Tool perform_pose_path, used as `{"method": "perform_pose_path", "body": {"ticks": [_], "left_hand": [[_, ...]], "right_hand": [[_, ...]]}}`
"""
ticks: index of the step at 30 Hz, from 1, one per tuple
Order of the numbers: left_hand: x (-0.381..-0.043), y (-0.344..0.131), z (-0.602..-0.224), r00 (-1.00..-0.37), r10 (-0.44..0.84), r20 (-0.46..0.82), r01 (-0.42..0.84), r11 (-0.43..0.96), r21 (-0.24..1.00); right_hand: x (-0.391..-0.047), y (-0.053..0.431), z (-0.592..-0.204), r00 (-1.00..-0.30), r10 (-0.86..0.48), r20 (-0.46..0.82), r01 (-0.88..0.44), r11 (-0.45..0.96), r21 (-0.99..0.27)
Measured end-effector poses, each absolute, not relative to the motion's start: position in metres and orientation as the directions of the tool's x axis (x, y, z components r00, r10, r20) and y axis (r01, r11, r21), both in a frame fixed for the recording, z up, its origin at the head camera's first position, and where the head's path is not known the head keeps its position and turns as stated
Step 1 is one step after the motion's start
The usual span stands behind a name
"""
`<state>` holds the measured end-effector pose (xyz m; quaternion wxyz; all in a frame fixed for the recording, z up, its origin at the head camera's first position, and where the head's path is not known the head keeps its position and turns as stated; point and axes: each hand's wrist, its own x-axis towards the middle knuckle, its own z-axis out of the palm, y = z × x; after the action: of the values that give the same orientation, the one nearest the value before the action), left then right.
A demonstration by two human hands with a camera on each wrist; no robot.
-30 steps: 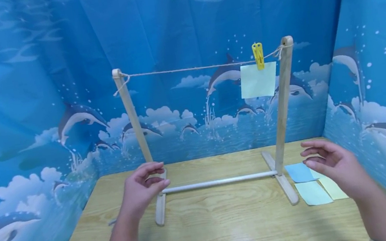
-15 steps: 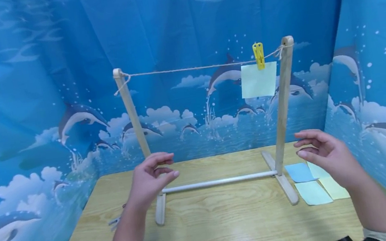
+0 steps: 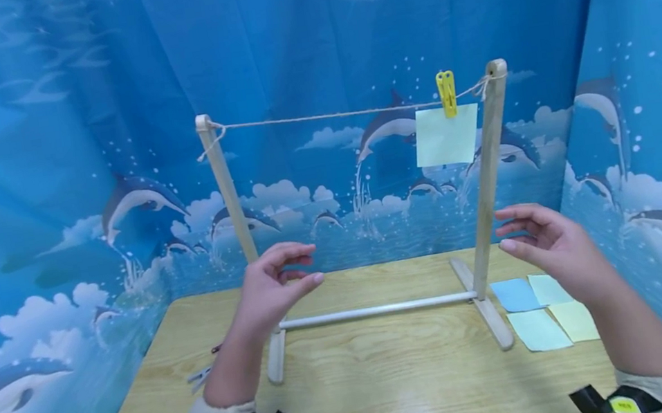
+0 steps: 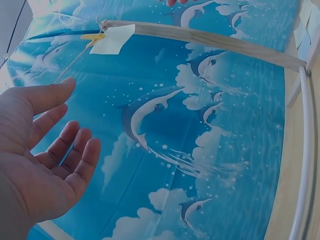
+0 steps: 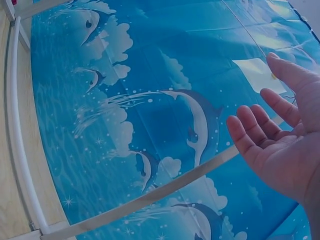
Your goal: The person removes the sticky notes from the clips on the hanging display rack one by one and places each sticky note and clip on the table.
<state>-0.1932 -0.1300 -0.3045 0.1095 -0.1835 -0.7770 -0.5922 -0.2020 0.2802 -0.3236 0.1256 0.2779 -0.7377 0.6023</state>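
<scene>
My left hand (image 3: 275, 287) is raised before the left post of a wooden rack (image 3: 492, 171), fingers loosely bent and nothing in them. The right hand (image 3: 553, 250) hovers likewise, just right of the right post, also holding nothing. A string (image 3: 319, 117) runs between the tops of the posts. Near its right end a yellow clothespin (image 3: 447, 95) clips a pale green paper square (image 3: 447, 137), which hangs flat. The left wrist view shows my empty palm (image 4: 50, 170) with the clipped paper behind it; in the right wrist view the paper (image 5: 255, 74) is partly covered by my thumb.
Several paper squares, blue (image 3: 516, 295), green (image 3: 538, 330) and yellow (image 3: 574, 321), lie on the table right of the rack. A grey clothespin (image 3: 198, 377) lies by my left forearm, partly hidden. A white bar (image 3: 376, 311) joins the rack's feet. Dolphin-print curtains (image 3: 309, 42) enclose the table.
Both hands have risen. The left has also moved right, and the right slightly left toward its post. More of the grey clothespin shows beside the left forearm. The hanging paper stays clipped.
</scene>
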Motion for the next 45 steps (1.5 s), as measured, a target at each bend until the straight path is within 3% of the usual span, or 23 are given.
{"method": "perform_pose_path", "body": {"ticks": [13,22,45], "left_hand": [[-0.197,-0.112,-0.282,-0.92,0.187,0.345,0.383,0.248,0.89],[-0.203,-0.1,-0.27,-0.894,0.235,0.381,0.434,0.243,0.867],[-0.216,-0.064,-0.236,-0.876,0.269,0.401,0.465,0.244,0.851]], "right_hand": [[-0.209,0.274,-0.311,-0.818,-0.254,0.516,-0.563,0.174,-0.808],[-0.213,0.271,-0.305,-0.839,-0.233,0.492,-0.542,0.265,-0.798],[-0.223,0.255,-0.285,-0.903,-0.037,0.427,-0.409,0.373,-0.833]]}}
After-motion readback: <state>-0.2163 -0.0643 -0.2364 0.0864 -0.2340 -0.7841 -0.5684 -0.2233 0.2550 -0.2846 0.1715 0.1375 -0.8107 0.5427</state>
